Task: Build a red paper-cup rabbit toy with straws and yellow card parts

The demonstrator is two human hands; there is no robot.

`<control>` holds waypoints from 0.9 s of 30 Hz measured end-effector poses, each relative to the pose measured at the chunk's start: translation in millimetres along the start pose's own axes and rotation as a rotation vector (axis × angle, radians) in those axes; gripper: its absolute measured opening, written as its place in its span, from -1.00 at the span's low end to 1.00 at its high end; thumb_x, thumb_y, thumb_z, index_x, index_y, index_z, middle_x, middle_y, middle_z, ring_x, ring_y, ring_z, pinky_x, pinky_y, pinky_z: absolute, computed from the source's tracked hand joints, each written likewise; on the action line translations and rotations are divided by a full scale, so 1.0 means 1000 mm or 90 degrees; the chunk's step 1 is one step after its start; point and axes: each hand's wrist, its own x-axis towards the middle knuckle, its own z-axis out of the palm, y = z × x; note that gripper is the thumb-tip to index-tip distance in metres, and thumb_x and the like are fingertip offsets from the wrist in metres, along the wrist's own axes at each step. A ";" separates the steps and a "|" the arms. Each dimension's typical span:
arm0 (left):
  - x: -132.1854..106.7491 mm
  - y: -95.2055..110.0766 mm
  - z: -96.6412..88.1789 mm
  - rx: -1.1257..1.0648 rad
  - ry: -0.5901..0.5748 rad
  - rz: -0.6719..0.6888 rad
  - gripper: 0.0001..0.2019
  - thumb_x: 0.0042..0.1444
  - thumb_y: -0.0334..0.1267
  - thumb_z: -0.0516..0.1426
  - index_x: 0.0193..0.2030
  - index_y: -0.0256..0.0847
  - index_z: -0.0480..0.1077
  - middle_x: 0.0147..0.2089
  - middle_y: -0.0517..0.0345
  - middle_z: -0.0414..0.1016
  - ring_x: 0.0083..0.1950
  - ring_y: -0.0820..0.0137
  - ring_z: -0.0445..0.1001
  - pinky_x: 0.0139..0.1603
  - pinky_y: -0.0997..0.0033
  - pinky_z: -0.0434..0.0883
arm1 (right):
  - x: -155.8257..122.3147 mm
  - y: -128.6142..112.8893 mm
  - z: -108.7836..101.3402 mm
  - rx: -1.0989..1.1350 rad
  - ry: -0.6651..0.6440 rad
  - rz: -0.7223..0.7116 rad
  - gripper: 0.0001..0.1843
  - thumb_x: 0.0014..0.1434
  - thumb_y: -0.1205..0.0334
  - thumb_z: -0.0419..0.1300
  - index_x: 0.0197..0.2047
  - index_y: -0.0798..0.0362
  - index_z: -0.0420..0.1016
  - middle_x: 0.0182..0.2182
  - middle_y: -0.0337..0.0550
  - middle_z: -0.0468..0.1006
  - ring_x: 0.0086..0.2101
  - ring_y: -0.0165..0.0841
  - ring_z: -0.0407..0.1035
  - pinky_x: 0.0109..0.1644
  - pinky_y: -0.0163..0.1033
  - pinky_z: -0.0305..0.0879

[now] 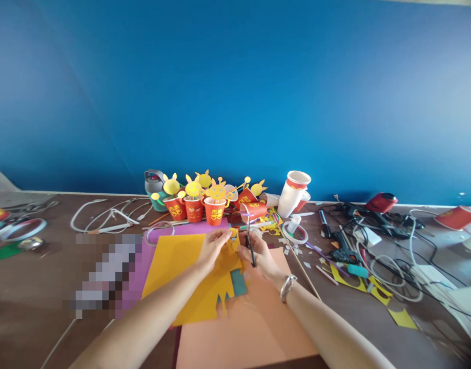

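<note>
My left hand (212,248) pinches a small piece of yellow paper (234,242) by its upper left edge. Close beside it, my right hand (261,255) is closed around a pair of scissors (252,250) with dark handles, blades pointing up and away from me. Whether the blades touch the paper is too small to tell. Beneath both hands lie a yellow-orange sheet (173,271) with a jagged cut edge, a peach sheet (243,328) and a bit of teal paper (239,283). A purple sheet (133,287) shows under them at the left.
Red paper cups (214,212) with yellow paper animal heads stand behind the sheets. A white cup stack (291,197) rises to their right. Glue gun (342,251), tangled cables (396,271) and yellow scraps (402,318) cover the right side. White cables (104,218) lie left.
</note>
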 end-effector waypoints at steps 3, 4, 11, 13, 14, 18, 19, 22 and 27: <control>-0.002 -0.002 0.003 -0.001 -0.011 -0.015 -0.72 -0.13 -0.02 0.31 -0.48 -0.22 0.54 -0.52 0.16 0.49 -0.51 0.46 0.31 -0.48 0.45 0.26 | 0.001 -0.002 0.004 -0.013 0.028 -0.010 -0.65 -0.04 0.19 0.35 -0.17 0.00 0.40 -0.33 -0.17 0.46 -0.35 -0.32 0.35 -0.32 -0.26 0.30; -0.003 -0.003 0.003 -0.001 -0.017 -0.012 -0.73 -0.12 -0.02 0.31 -0.47 -0.21 0.55 -0.51 0.16 0.49 -0.50 0.45 0.32 -0.46 0.45 0.27 | 0.001 -0.003 0.004 -0.015 0.042 -0.014 -0.67 -0.04 0.18 0.34 -0.18 0.00 0.40 -0.33 -0.16 0.46 -0.34 -0.31 0.35 -0.32 -0.25 0.30; 0.004 -0.005 -0.001 0.206 -0.004 0.139 -0.78 -0.08 -0.06 0.28 -0.54 -0.16 0.52 -0.29 0.09 0.53 -0.23 0.28 0.42 -0.18 0.34 0.33 | 0.004 -0.007 0.000 -0.049 0.207 -0.062 -0.72 0.00 0.18 0.26 -0.20 0.03 0.34 -0.41 -0.22 0.42 -0.41 -0.37 0.28 -0.36 -0.29 0.23; 0.006 -0.009 -0.003 0.287 0.003 0.191 -0.82 -0.12 -0.11 0.30 -0.57 -0.14 0.50 -0.31 0.09 0.52 -0.21 0.25 0.42 -0.10 0.27 0.31 | 0.004 -0.006 -0.001 -0.052 0.213 -0.061 -0.70 0.01 0.16 0.26 -0.19 0.03 0.34 -0.45 -0.25 0.38 -0.45 -0.40 0.24 -0.41 -0.31 0.19; 0.007 -0.010 -0.003 0.315 0.007 0.212 -0.84 -0.12 -0.14 0.30 -0.57 -0.13 0.49 -0.32 0.10 0.52 -0.21 0.24 0.42 -0.08 0.24 0.30 | 0.004 -0.006 -0.001 -0.050 0.213 -0.060 -0.69 0.01 0.15 0.27 -0.18 0.02 0.34 -0.45 -0.26 0.37 -0.47 -0.41 0.22 -0.42 -0.32 0.18; 0.008 -0.017 -0.005 0.380 0.015 0.238 -0.89 -0.09 -0.22 0.28 -0.55 -0.13 0.49 -0.32 0.09 0.51 -0.20 0.22 0.41 -0.07 0.20 0.29 | 0.003 -0.006 0.000 -0.048 0.244 -0.051 -0.67 -0.01 0.14 0.27 -0.18 0.01 0.33 -0.46 -0.29 0.33 -0.52 -0.46 0.16 -0.49 -0.35 0.14; 0.008 -0.019 -0.005 0.394 0.010 0.235 -0.90 -0.09 -0.22 0.28 -0.55 -0.12 0.50 -0.31 0.08 0.51 -0.19 0.21 0.41 -0.07 0.19 0.29 | 0.003 -0.007 0.000 -0.048 0.253 -0.052 -0.69 -0.01 0.14 0.27 -0.19 0.01 0.32 -0.47 -0.30 0.32 -0.52 -0.46 0.16 -0.50 -0.35 0.13; 0.008 -0.022 -0.007 0.442 -0.016 0.230 -0.93 -0.06 -0.24 0.26 -0.51 -0.09 0.55 -0.26 0.06 0.51 -0.16 0.17 0.40 -0.06 0.15 0.30 | 0.002 -0.008 0.001 -0.050 0.253 -0.054 -0.70 -0.02 0.17 0.27 -0.20 0.01 0.32 -0.47 -0.29 0.33 -0.48 -0.43 0.20 -0.48 -0.35 0.15; 0.006 -0.018 -0.008 0.505 -0.003 0.267 -0.88 -0.03 -0.34 0.20 -0.35 -0.10 0.57 -0.19 0.03 0.49 -0.09 0.14 0.38 -0.01 0.11 0.30 | 0.003 -0.006 0.002 -0.038 0.220 -0.073 -0.72 -0.02 0.20 0.27 -0.22 0.01 0.33 -0.42 -0.26 0.38 -0.41 -0.40 0.27 -0.33 -0.29 0.25</control>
